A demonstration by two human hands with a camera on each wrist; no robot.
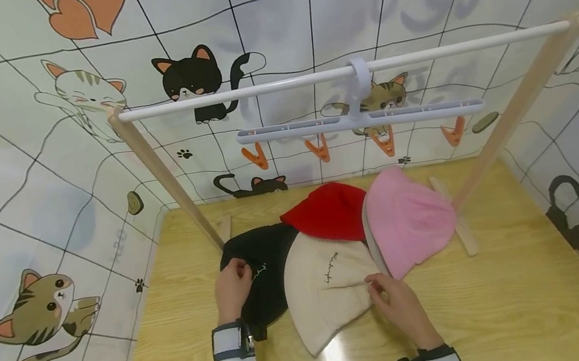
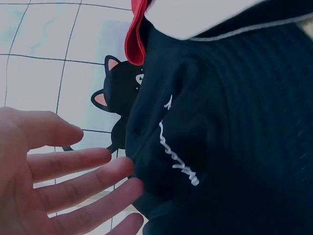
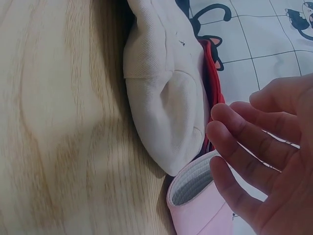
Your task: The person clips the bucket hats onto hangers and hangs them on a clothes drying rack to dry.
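Note:
Four bucket hats lie bunched on the table: a black bucket hat (image 1: 267,253) with white stitched lettering, a cream bucket hat (image 1: 326,301) overlapping it, a red bucket hat (image 1: 328,212) behind, and a pink bucket hat (image 1: 412,221) at the right. Over the black hat's left side is my left hand (image 1: 234,287); in the left wrist view its fingers (image 2: 83,186) are spread beside the hat and hold nothing. My right hand (image 1: 400,302) hovers by the cream hat's right edge. Its fingers (image 3: 249,152) bend loosely around nothing; whether any fingertip touches fabric I cannot tell.
Above the hats, a white rail (image 1: 274,86) spans two wooden posts (image 1: 166,178). From it hangs a pale hanger (image 1: 359,121) with orange clips (image 1: 319,149). Wooden feet (image 1: 454,217) stand near the hats. Cat-patterned walls enclose the wooden table (image 1: 535,293).

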